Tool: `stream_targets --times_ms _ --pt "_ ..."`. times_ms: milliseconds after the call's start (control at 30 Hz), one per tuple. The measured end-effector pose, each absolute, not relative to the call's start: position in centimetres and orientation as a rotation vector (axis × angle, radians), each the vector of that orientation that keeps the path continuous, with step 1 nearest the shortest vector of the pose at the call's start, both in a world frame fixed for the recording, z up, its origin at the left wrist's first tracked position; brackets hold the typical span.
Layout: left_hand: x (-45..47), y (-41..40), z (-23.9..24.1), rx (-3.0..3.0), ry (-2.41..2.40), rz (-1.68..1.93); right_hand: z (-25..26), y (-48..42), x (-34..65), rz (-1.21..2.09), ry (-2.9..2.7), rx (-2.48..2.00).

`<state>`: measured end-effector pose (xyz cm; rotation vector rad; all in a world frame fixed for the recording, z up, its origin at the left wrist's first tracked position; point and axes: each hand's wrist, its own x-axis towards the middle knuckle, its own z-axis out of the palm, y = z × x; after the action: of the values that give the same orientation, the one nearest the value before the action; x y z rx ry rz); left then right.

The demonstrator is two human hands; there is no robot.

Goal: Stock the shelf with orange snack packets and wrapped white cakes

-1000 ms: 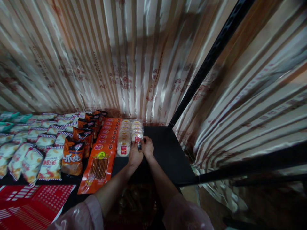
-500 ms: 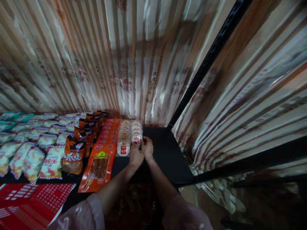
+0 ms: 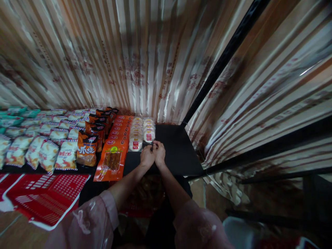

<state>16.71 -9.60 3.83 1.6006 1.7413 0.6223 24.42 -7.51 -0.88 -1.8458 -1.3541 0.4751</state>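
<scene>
The left hand (image 3: 147, 157) and right hand (image 3: 160, 154) meet at the near edge of the front white cake packet (image 3: 149, 136), in the right-most row on the black counter (image 3: 178, 152). Fingers are bunched; I cannot tell if they pinch it. A hard push could knock its row crooked.

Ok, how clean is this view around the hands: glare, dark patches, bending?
Head view is dim: the left hand and right hand meet over the black shelf, and whether they hold anything is unreadable. Head view also has glare streaks on the shiny striped curtain. Head view's wide lens stretches the edges, and print on the round white packets is too soft to read.
</scene>
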Motion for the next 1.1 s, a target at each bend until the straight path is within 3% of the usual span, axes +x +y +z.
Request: stream_targets --times_ms 367,1100 --pt "14.9 -13.9 1.8 1.593 1.728 0.687 -1.1 -12.1 22.4 0.525 -1.364 -1.818" --pt "11.4 -20.5 -1.6 1.706 1.541 1.02 -3.4 -18.7 19.8 0.326 -1.51 -1.441"
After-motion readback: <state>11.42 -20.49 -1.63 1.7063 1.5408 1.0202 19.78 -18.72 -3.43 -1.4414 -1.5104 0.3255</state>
